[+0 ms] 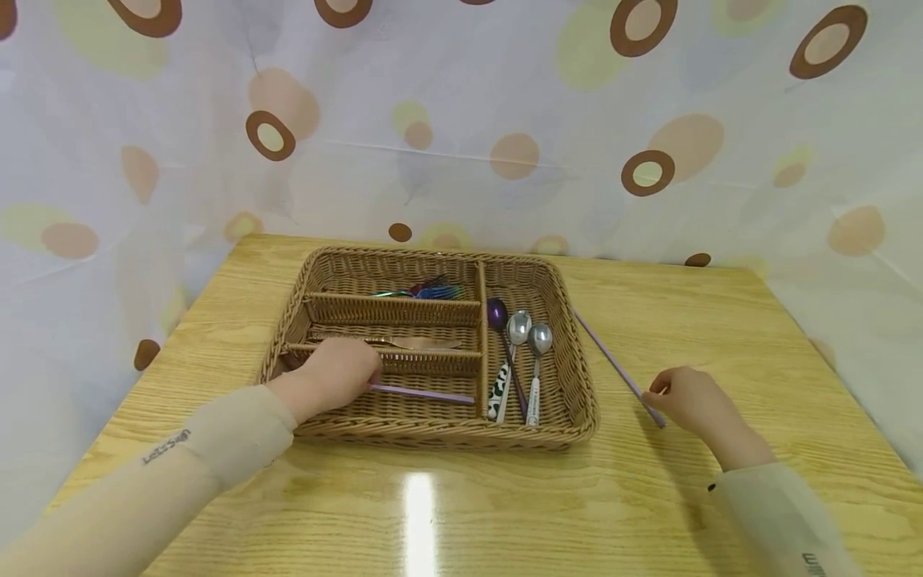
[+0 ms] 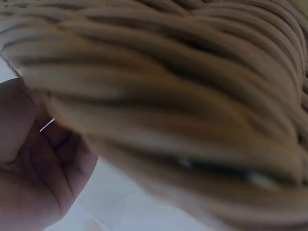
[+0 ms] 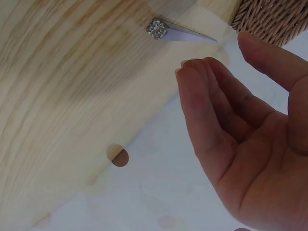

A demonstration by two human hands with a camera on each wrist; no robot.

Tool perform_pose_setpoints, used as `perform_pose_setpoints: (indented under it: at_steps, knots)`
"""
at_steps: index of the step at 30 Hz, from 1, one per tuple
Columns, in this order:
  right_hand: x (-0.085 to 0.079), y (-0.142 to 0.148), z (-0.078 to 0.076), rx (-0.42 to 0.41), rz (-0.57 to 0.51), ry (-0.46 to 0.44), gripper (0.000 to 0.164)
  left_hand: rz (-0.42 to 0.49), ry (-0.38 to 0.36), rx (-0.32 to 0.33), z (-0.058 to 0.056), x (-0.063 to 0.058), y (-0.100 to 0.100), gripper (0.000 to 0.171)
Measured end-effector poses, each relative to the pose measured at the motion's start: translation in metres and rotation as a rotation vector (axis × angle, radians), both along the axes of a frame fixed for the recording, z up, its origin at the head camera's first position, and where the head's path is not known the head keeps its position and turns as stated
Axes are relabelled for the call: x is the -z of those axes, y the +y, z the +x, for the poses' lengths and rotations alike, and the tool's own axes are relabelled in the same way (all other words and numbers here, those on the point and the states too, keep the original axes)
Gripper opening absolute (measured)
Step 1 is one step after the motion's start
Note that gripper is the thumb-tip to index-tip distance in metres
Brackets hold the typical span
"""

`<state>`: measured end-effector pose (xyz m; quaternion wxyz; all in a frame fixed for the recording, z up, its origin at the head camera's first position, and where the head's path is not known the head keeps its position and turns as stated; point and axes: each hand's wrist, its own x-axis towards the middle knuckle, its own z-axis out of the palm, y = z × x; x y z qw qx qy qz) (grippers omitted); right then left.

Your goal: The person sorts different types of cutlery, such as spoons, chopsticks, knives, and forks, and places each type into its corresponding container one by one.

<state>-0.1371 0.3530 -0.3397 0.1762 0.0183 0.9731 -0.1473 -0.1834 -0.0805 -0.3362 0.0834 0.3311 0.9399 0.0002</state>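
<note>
My left hand (image 1: 336, 373) reaches over the front left of a wicker cutlery basket (image 1: 433, 433), its fingertips at one end of a purple chopstick (image 1: 425, 393) in the front compartment. Its fingers look curled in the left wrist view, where the basket rim hides most of the chopstick. Beside the basket on the right, a second purple chopstick (image 1: 613, 365) slants across the table. My right hand (image 1: 692, 401) hovers near its front end. In the right wrist view, a gap separates thumb and fingers (image 3: 197, 106), and the chopstick (image 3: 180, 34) lies beyond them.
Forks (image 1: 436, 292) lie in the basket's back compartment and golden knives (image 1: 418, 343) in the middle one. The right compartment holds a purple spoon (image 1: 497, 314) and two silver-headed spoons (image 1: 539, 340). A patterned cloth (image 1: 461, 120) hangs behind the wooden table (image 1: 324, 505).
</note>
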Motion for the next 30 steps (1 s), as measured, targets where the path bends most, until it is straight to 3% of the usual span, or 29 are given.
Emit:
perform_pose_setpoints:
  at_steps: [5, 12, 21, 30]
  knots:
    - [0.004, -0.001, -0.001, -0.007, 0.026, -0.042, 0.038, -0.04, -0.082, -0.008, 0.0, 0.01, 0.005, 0.03]
    - [0.013, 0.0, -0.002, 0.023, 0.055, -0.058, 0.031, -0.002, -0.138, -0.06, -0.001, 0.013, 0.002, 0.022]
    - [0.014, 0.004, -0.001, 0.008, 0.047, 0.021, 0.02, 0.018, -0.112, -0.199, -0.003, -0.007, -0.008, 0.015]
    - [-0.003, 0.012, 0.001, 0.02, 0.017, 0.084, 0.02, 0.102, -0.044, -0.253, -0.002, -0.021, -0.021, 0.02]
